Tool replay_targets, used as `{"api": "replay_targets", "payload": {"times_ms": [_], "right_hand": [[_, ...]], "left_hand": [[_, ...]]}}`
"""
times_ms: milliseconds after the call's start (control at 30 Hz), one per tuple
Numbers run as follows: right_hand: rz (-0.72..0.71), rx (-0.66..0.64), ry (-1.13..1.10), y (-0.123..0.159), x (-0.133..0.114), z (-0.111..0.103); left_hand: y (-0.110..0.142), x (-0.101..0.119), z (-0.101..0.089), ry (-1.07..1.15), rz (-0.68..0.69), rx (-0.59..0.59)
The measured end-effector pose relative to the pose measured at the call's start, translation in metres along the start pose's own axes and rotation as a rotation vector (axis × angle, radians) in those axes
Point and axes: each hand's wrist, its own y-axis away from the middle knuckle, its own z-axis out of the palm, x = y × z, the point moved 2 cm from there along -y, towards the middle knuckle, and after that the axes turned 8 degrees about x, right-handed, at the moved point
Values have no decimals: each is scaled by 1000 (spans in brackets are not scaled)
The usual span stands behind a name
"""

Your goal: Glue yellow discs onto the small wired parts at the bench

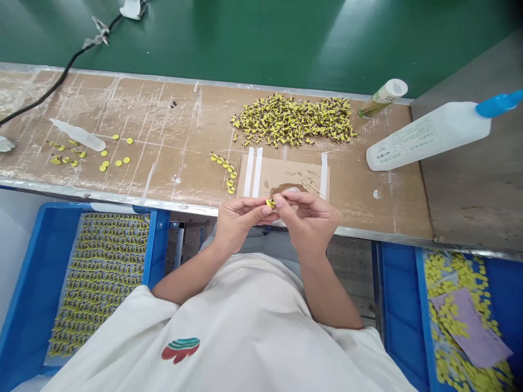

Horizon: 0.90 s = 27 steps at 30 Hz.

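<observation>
My left hand (239, 218) and my right hand (308, 215) meet at the near edge of the workbench, fingers pinched together on a small yellow part (270, 203). Just beyond them lies a cardboard pad (286, 174) with white tape strips and a brown glue smear. A short row of yellow discs (226, 169) curves beside the pad. Further back sits a large heap of yellow-and-black parts (292, 121).
A white squeeze bottle with a blue cap (429, 136) lies at the right, a capped tube (384, 98) behind it. Loose yellow discs (110, 160) and a clear dropper (79, 135) lie at the left. Blue trays hold arranged parts (98, 277) and yellow discs (461, 321).
</observation>
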Motion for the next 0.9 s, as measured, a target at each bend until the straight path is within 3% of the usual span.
{"api": "replay_targets", "payload": {"times_ms": [200,567,900], "right_hand": [[-48,22,83,3,-6,2],[54,-30,42,4,-3,7],[77,-66,-21,11,6,21]], "left_hand": [[1,-1,-1,-14,114,12],[3,1,-7,-18,245,67],[11,10,-16,-8,242,146]]}}
